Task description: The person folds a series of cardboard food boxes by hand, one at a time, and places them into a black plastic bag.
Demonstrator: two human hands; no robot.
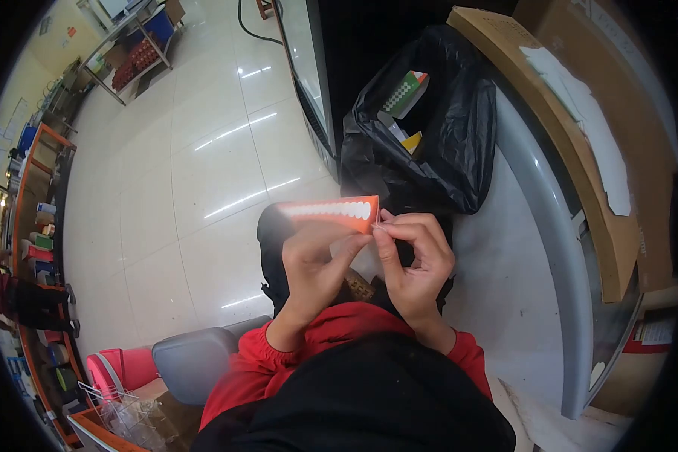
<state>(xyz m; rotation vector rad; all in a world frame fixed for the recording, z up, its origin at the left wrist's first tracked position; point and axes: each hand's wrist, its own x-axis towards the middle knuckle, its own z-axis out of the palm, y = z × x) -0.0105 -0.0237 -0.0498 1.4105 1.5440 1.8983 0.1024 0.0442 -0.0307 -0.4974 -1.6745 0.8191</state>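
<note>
Beyond both hands sits a black plastic bag point(463, 143). The left hand point(314, 267) holds an orange box point(331, 211) along its near edge; the right hand point(420, 264), fingers narrowed, pinches at the box's right end.

red gathered-cuff sleeves point(279, 343), black front point(361, 399), dark trousers point(273, 260).

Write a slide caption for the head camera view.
Left hand and right hand at one end of an orange box, an open black bag beyond.
</note>
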